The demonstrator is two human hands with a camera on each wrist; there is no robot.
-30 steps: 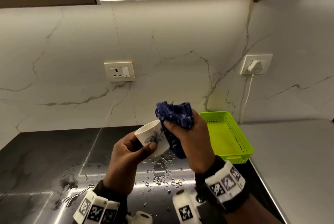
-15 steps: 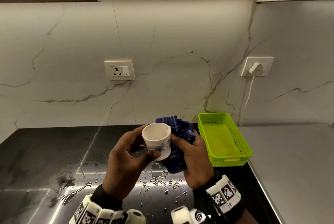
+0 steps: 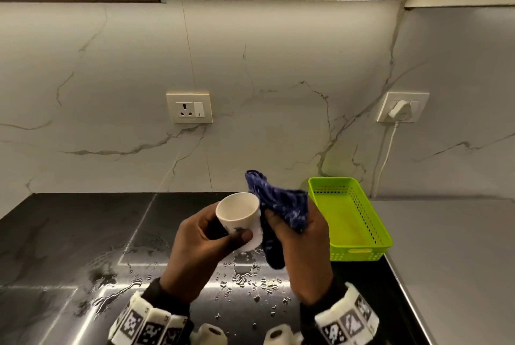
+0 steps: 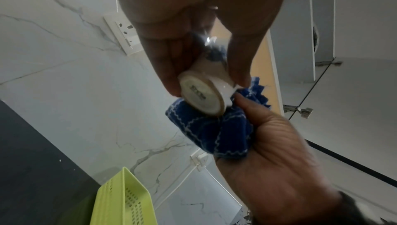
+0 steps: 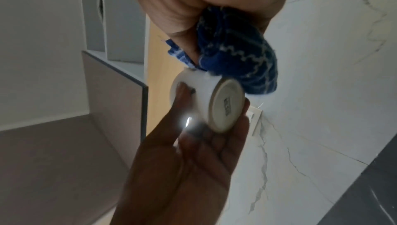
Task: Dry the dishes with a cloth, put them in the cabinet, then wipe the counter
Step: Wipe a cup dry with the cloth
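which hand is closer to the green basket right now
Right. The right hand, gripping the blue cloth, is just beside the green basket at its left wall. The left hand, holding the white cup, is farther left, beyond the cloth.

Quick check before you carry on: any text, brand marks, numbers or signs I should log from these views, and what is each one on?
No text can be read in any view.
Dark stamp on the underside of the cup: too blurred to read.
Black-and-white square code markers on the wristbands: patterns, not words.
Blue print on the cup's side: a picture, not lettering.
Wall socket and green basket: no lettering visible.
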